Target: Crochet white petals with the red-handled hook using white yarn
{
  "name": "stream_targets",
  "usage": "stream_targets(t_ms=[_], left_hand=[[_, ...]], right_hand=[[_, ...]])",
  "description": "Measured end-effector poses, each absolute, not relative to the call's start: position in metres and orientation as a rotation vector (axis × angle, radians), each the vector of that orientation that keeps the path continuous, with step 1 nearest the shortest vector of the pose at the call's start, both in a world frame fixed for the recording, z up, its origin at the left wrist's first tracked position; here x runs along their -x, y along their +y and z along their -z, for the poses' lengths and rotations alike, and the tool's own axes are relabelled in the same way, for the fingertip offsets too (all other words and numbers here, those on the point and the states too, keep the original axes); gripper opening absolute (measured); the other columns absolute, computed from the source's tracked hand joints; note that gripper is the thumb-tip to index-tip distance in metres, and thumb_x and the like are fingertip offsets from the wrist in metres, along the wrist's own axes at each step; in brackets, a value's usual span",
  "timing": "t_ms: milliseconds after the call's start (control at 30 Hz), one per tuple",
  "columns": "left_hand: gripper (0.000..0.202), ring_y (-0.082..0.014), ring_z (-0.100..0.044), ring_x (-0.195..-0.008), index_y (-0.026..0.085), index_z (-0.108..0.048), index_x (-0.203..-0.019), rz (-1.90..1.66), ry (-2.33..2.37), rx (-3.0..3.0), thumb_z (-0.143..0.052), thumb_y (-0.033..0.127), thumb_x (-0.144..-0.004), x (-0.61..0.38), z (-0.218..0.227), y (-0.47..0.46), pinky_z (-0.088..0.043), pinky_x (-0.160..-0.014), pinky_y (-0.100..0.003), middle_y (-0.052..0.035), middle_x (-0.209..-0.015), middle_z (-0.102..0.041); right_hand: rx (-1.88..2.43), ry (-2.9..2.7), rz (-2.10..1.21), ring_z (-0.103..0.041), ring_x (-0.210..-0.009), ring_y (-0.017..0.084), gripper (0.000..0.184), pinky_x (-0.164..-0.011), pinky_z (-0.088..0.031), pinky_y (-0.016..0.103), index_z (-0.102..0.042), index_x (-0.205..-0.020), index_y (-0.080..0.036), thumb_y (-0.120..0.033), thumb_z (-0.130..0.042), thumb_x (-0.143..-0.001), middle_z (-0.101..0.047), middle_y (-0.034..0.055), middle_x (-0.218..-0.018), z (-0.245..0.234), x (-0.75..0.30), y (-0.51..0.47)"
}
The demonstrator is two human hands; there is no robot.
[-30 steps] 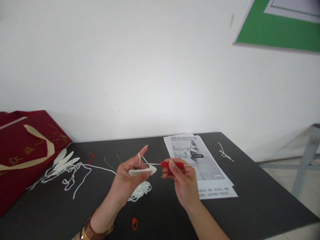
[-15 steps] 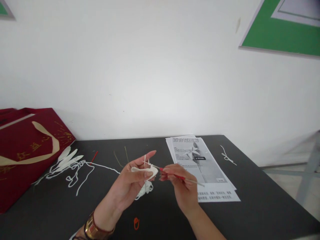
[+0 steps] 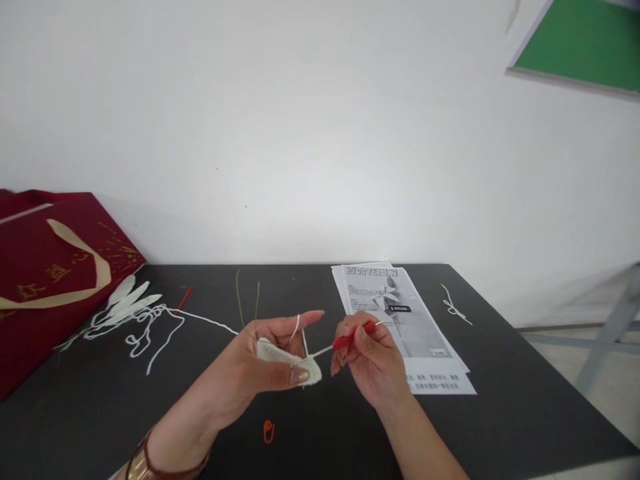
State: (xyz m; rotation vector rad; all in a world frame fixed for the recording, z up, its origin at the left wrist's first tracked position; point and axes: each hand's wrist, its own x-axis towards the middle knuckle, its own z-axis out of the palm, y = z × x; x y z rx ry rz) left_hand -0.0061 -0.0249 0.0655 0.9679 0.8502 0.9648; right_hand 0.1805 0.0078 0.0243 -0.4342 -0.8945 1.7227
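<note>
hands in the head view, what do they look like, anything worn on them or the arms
The left hand and right hand are both ungloved. A shiny gold and brown band is on the left wrist; watch or bracelet, I can't tell. The right forearm is bare as far as it shows.

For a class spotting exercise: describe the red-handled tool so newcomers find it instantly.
On the black table, find the printed sheets at the right. The right hand, hiding part of their left edge, grips the red-handled tool. Unlike the thin red stick lying farther left, it is held up, its slim shaft meeting the white piece.
</note>
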Motion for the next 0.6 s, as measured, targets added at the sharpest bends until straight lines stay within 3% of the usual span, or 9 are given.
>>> stream_targets(t_ms=[433, 600], left_hand=[[0.057, -0.0141, -0.048, -0.054, 0.02, -0.069, -0.118, -0.906, 0.872, -0.993, -0.078, 0.019, -0.062, 0.006, -0.069, -0.027, -0.033, -0.055, -0.028, 0.0009, -0.06, -0.059], [0.056, -0.0114, -0.044, -0.055, 0.022, -0.069, -0.119, -0.889, 0.885, -0.997, -0.078, 0.019, -0.063, 0.008, -0.068, -0.025, -0.031, -0.055, -0.026, 0.0025, -0.061, -0.056]], right_hand=[[0.52, -1.132, -1.464, -0.057, -0.048, 0.015, 0.019, -0.041, -0.05, 0.028, -0.072, -0.07, -0.019, -0.037, -0.075, -0.076, -0.061, 0.0017, -0.058, -0.034, -0.201, 0.01], [0.531, -1.162, -1.415, -0.057, -0.047, 0.015, 0.019, -0.041, -0.048, 0.028, -0.074, -0.07, -0.02, -0.038, -0.075, -0.076, -0.063, 0.0023, -0.058, -0.039, -0.202, 0.008]])
